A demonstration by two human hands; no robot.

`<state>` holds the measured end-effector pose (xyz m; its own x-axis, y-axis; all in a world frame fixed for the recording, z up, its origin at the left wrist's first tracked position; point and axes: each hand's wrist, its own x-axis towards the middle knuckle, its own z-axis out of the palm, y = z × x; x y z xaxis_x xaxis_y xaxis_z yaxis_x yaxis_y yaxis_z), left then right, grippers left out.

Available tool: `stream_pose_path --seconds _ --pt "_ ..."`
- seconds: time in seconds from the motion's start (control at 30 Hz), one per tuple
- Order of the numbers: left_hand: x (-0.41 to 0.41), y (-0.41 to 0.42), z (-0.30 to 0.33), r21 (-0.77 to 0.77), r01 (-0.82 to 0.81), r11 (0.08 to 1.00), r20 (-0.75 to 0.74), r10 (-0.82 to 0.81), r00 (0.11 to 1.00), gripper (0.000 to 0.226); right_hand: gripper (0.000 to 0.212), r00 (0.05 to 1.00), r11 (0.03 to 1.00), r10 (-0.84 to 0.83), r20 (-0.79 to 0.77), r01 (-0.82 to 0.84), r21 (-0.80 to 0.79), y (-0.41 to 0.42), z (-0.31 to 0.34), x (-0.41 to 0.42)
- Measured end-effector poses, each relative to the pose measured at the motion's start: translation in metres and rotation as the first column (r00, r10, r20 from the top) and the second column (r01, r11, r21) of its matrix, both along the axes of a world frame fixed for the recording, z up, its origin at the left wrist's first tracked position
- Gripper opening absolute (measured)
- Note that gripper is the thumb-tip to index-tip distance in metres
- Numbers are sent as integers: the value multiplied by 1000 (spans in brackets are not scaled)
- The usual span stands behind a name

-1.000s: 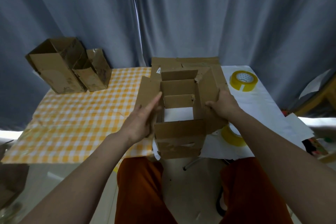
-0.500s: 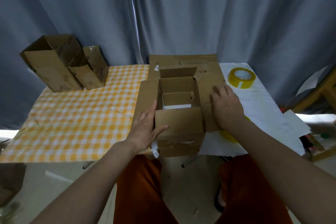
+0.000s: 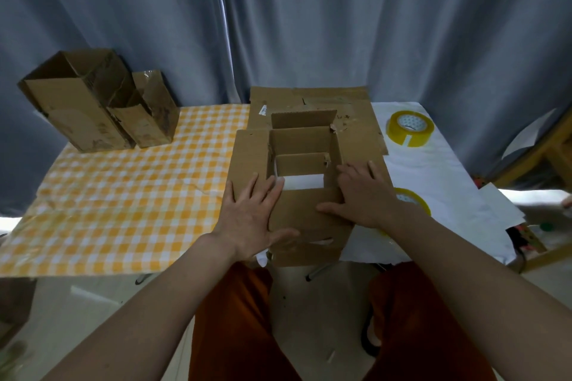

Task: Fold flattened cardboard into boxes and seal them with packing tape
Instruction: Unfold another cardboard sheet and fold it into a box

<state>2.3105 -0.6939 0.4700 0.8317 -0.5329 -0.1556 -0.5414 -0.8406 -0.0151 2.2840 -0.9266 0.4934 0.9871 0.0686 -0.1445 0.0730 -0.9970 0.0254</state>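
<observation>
A brown cardboard box (image 3: 305, 145) stands open-topped at the table's front edge, its flaps spread outward. My left hand (image 3: 253, 219) lies flat with straight fingers on the left flap, thumb against the near flap. My right hand (image 3: 360, 195) presses flat on the right flap and the near flap's corner. A yellow tape roll (image 3: 409, 128) lies on the white sheet at the back right. A second tape roll (image 3: 413, 202) sits just behind my right wrist, partly hidden. Flattened cardboard (image 3: 309, 96) lies behind the box.
Two assembled open boxes (image 3: 93, 102) stand at the back left on the yellow checked tablecloth (image 3: 123, 195). A grey curtain hangs behind the table. White paper sheets (image 3: 464, 195) cover the right side. A wooden frame (image 3: 551, 145) is at the far right.
The near flap has been folded inward over the opening. Both hands went from gripping the box sides to lying flat on the flaps, and the box sits lower.
</observation>
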Motion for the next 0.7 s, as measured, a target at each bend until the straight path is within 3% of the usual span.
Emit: stream_pose_path --seconds 0.1,0.27,0.43,0.53,0.63,0.7 --pt "0 -6 2 77 29 997 15 -30 999 105 85 997 999 -31 -73 32 19 2 7 8" --pt "1 -7 1 88 66 994 6 -67 998 97 99 981 963 -117 156 74 260 12 22 37" --pt "0 -8 2 95 76 993 27 -79 997 90 110 970 963 -168 177 123 239 11 40 89" --pt "2 -5 2 93 75 993 22 -78 997 89 101 992 982 -94 84 78 171 8 45 105" --pt "3 -2 1 82 72 994 18 -73 997 90 82 992 1000 0 -129 3 27 9 45 104" --pt "3 -2 1 71 72 995 13 -73 997 91 91 966 999 27 -257 -36 -29 11 36 101"
